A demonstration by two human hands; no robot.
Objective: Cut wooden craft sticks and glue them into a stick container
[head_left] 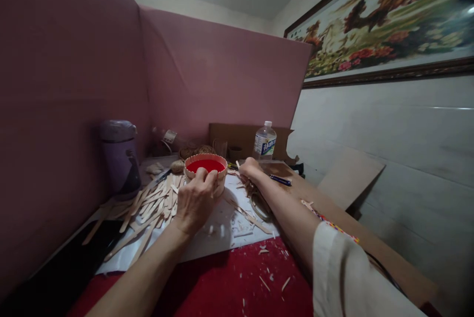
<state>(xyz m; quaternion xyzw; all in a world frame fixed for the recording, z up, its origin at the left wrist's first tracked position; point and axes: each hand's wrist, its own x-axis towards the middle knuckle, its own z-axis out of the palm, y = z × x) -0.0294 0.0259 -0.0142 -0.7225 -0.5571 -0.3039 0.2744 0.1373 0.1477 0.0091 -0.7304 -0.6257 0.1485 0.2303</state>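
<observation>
My left hand (198,198) is closed on the near rim of a round pot (219,187) with a red inside and pale wooden sticks ringed around its outside. The pot stands upright on a white sheet (203,243). To the right of it, my right hand (250,169) is closed, and a short pale stick (237,164) pokes up from its fingers; the rest of that piece is hidden. Flat wooden craft sticks (157,201) lie in a heap left of the pot. Scissors (259,207) lie partly under my right forearm, among wood scraps.
A purple flask (120,159) stands at the left, by the pink partition. At the back are a clear labelled bottle (265,143) and a cardboard strip (233,134). A dark blue pen (280,180) lies at the right. Shavings dot the red cloth (237,282).
</observation>
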